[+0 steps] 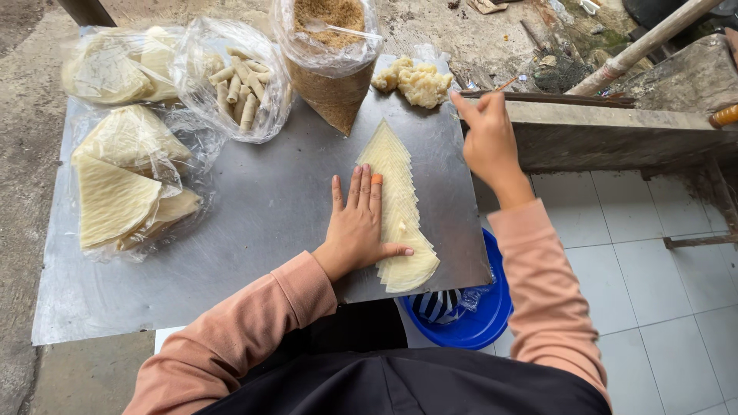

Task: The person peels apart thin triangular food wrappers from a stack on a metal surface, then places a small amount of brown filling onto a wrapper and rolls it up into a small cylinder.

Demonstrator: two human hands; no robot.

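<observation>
My left hand (pixel 358 222) lies flat, fingers apart, on the left side of a fanned row of thin pale wrapper sheets (pixel 399 201) spread on a metal sheet (pixel 254 215). One finger wears an orange cap. My right hand (pixel 487 137) is raised at the sheet's right edge, pinched on a thin stick (pixel 505 83) near a lump of yellowish filling (pixel 415 81).
Bags of folded pale wrappers (pixel 123 177) sit at the left, a bag of rolled sticks (pixel 240 84) behind them, and a bag of brown crumbs (pixel 332 54) with a spoon at the back. A blue bowl (pixel 473 319) stands below the sheet's edge. A concrete ledge (pixel 607 131) is on the right.
</observation>
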